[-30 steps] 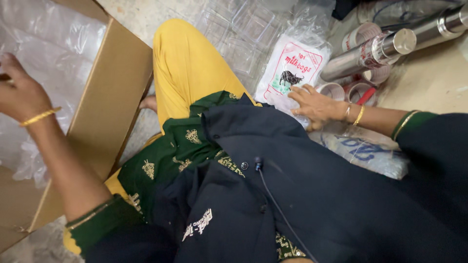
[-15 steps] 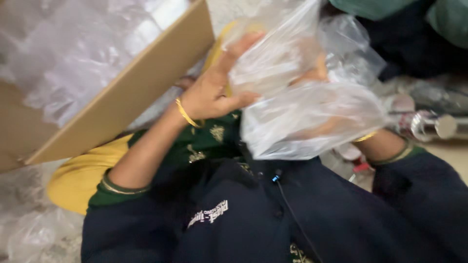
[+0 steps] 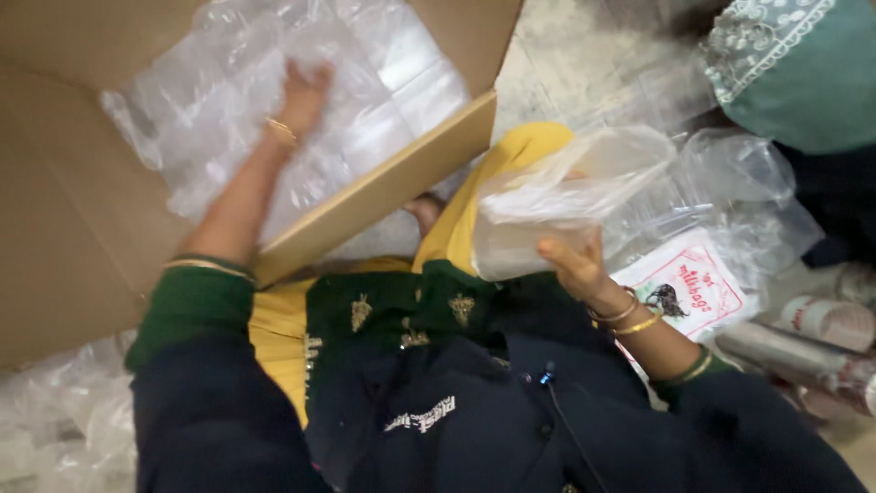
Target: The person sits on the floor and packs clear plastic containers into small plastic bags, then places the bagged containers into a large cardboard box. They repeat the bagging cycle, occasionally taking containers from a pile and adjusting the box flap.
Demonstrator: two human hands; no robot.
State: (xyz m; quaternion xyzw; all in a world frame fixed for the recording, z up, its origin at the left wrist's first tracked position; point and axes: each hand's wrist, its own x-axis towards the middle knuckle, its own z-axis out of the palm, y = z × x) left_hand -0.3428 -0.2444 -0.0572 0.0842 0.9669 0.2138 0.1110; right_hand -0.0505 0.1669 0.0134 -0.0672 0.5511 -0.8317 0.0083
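Left hand (image 3: 304, 87), fingers curled on clear plastic bags (image 3: 365, 100) inside a cardboard box (image 3: 82, 210) at ten o'clock; right hand (image 3: 573, 265) grips a clear bag (image 3: 566, 196) at two o'clock

The left arm stretches far forward and to the left, its hand (image 3: 304, 87) reaching out with fingers curled downward. The right arm bends at the elbow, its hand (image 3: 573, 265) raised before the chest, fingers closed in a grasp.

Soft even light, slight motion blur
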